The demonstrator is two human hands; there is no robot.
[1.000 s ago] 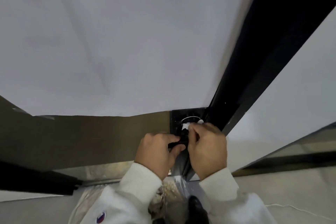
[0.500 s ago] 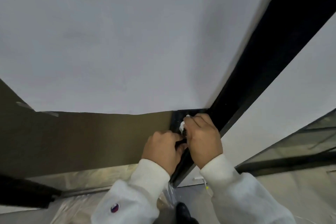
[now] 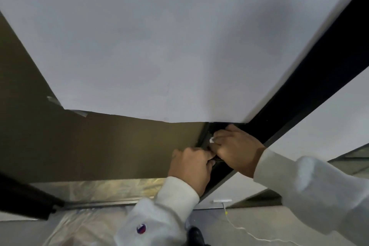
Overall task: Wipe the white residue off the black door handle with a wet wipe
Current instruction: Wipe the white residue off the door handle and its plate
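Both hands are closed at the door edge: left hand (image 3: 190, 168) grips the black door handle (image 3: 216, 163); wet wipe (image 3: 212, 140), pinched by right hand (image 3: 236, 151), has been shifted higher vs. 1 s ago, so wiping is judged ongoing.

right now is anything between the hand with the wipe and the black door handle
Nothing visible. The right hand presses the wet wipe against the black door handle, and the left hand grips the handle beside it, not blocking.
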